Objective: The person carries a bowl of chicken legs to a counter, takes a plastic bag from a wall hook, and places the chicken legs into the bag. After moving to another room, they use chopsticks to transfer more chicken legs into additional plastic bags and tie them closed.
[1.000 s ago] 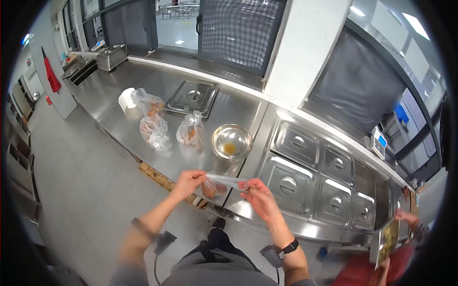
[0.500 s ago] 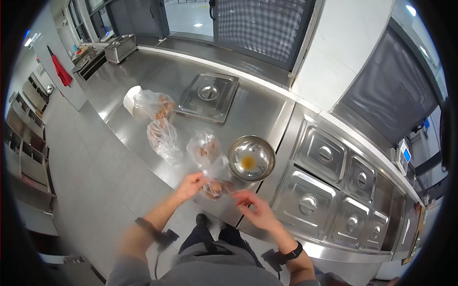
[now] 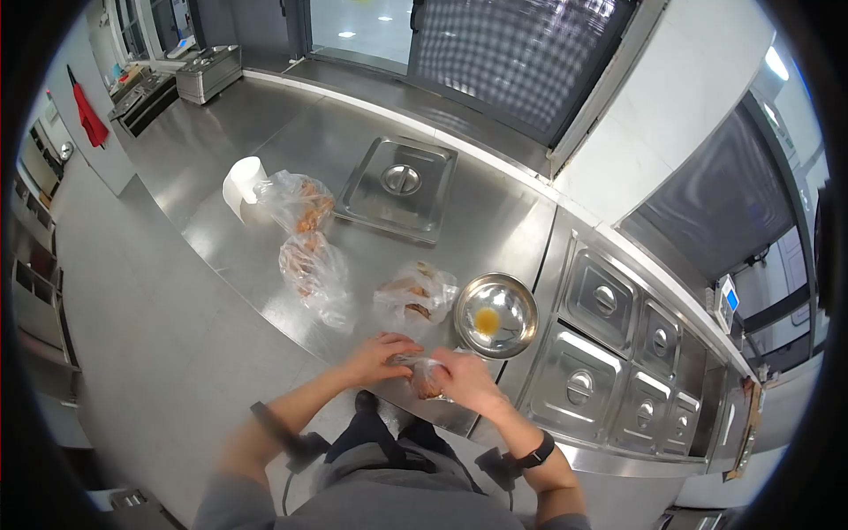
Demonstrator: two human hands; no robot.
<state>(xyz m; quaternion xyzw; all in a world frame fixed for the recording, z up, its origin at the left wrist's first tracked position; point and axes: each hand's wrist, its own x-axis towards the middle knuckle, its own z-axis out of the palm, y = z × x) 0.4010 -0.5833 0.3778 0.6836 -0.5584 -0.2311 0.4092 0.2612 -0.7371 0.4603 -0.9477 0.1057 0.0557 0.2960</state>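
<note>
Near the counter's front edge, a clear plastic bag [image 3: 426, 383] with reddish-brown food in it lies between my two hands. My left hand [image 3: 382, 359] pinches the thin plastic at the bag's left side. My right hand [image 3: 465, 380] grips the bag from the right, hiding part of it. Just beyond them sits another clear bag of brown food [image 3: 415, 299]. To its right stands a round steel bowl [image 3: 521, 340] with a small pool of yellow-orange liquid at the bottom.
Two more bags, one of brown pieces [image 3: 307, 269] and one of orange-brown pieces [image 3: 311, 210], lie to the left beside a white cylindrical container [image 3: 242, 184]. A rectangular steel lid [image 3: 428, 199] rests farther back. Several lidded steel pans [image 3: 579, 384] fill the right side.
My hands have come closer together over the near bag, and the right hand has moved in from apart to grip it. The camera view has shifted slightly.
</note>
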